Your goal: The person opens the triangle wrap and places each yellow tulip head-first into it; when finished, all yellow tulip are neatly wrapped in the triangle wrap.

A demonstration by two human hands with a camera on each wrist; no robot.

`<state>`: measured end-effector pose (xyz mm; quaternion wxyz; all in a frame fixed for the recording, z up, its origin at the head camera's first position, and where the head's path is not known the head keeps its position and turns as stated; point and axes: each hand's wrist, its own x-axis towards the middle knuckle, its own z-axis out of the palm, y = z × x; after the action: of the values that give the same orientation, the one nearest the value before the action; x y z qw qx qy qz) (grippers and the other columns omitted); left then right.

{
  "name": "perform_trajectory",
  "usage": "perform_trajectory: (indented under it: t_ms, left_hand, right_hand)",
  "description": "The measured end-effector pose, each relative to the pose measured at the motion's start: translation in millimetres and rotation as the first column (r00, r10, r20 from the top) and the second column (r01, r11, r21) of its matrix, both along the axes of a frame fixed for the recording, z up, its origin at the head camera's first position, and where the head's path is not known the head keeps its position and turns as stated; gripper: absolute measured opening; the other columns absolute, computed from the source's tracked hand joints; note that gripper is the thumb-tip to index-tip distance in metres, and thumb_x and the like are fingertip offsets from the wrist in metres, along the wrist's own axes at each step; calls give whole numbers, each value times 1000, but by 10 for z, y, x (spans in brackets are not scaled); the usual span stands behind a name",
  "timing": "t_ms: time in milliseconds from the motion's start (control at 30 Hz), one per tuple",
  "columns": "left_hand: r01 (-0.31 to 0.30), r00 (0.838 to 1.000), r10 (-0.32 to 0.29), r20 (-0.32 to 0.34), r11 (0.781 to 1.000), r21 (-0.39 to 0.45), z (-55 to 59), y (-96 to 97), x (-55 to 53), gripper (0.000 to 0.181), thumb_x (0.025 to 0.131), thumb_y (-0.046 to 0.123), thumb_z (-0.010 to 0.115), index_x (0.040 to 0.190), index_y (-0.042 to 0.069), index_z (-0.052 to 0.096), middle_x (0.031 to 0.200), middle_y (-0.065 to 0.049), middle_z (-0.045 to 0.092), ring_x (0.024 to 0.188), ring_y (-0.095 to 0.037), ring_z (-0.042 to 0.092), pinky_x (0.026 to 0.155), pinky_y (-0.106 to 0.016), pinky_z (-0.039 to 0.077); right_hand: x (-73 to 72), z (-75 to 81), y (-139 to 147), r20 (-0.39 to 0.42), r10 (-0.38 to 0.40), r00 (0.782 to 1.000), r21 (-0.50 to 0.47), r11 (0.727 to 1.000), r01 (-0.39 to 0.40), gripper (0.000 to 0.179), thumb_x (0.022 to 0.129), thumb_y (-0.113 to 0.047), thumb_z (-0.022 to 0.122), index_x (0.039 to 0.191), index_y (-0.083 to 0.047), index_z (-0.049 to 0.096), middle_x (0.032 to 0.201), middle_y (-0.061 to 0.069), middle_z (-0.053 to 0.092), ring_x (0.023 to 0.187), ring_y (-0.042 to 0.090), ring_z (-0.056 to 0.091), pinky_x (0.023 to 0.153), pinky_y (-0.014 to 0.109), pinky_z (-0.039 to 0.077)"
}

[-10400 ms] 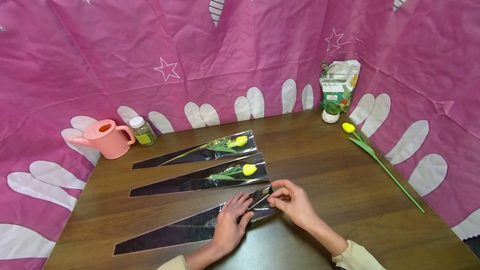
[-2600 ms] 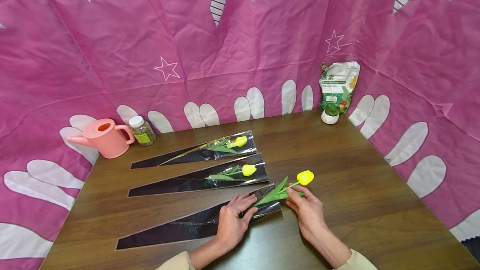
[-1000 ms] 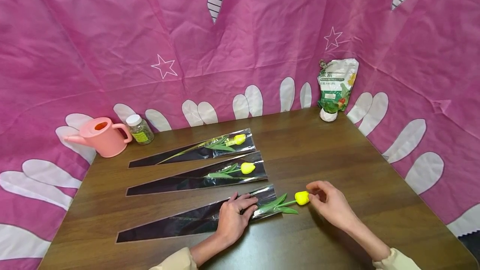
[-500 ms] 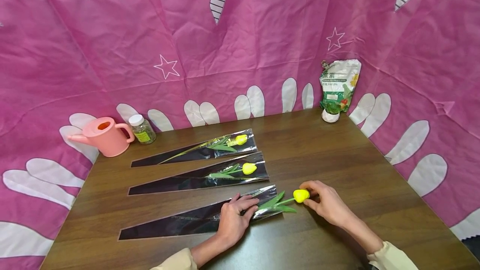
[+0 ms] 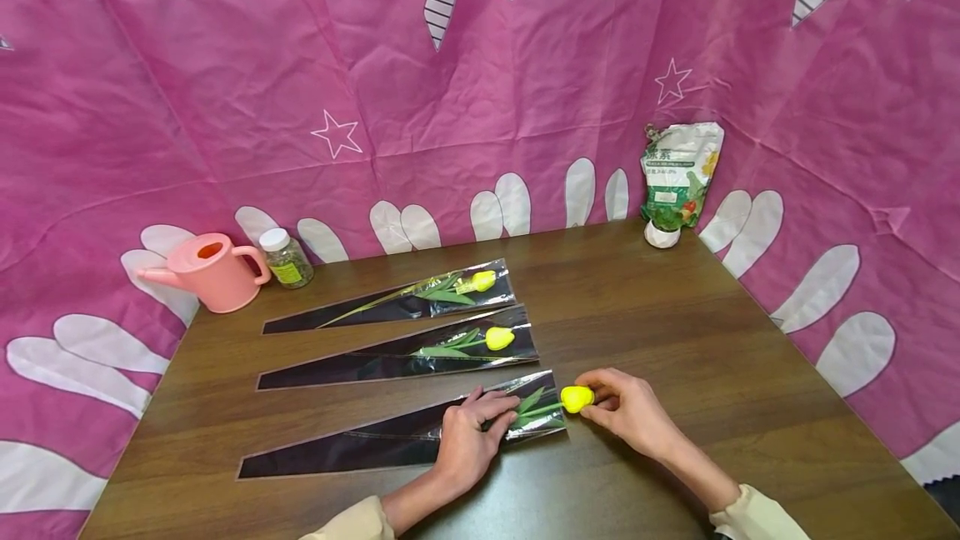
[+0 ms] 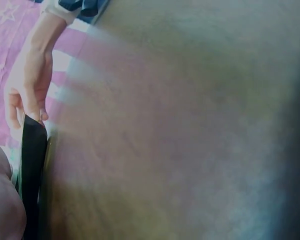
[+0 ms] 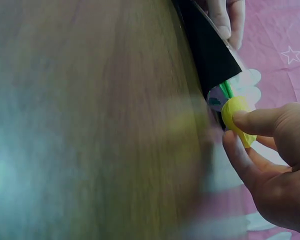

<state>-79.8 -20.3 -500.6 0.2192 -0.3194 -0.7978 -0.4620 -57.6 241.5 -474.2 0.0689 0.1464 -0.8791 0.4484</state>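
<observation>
My right hand (image 5: 630, 413) pinches the yellow head of an artificial tulip (image 5: 576, 399) between thumb and fingers, seen close up as a yellow bloom (image 7: 236, 117) in the right wrist view. The tulip's green leaves and stem lie inside the open end of a black flower sleeve (image 5: 337, 450) with a clear front; the bloom sits just outside its mouth. My left hand (image 5: 468, 444) rests on that sleeve near the mouth, fingers extended, hiding part of the stem. In the left wrist view the sleeve (image 6: 32, 165) shows edge-on.
Behind lie two more sleeves, each with a yellow tulip: a middle one (image 5: 337, 369) and a far one (image 5: 375, 307). A pink watering can (image 5: 221, 277) and a lidded jar (image 5: 288, 261) stand back left; a small potted plant (image 5: 663, 232) and a white-green bag (image 5: 682, 165) back right.
The loose tulip at the right was picked up and its stem put into the near sleeve. Over the last second my right hand took the bloom and pushed it left, leaves now inside.
</observation>
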Motion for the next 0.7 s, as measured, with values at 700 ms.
perform_trajectory:
  t_ms: [700]
  left_hand:
    - [14,1000,-14,1,1000,12,36,19,11,29,70,-10,85,95,5,80,92,-3,76,91,-17,73,89,-55,52]
  right_hand:
    - [-28,-22,-158,120,95,988,-224,972,-67,25,84,3,77,109,6,72,100,14,73,82,16,70,73,25,57]
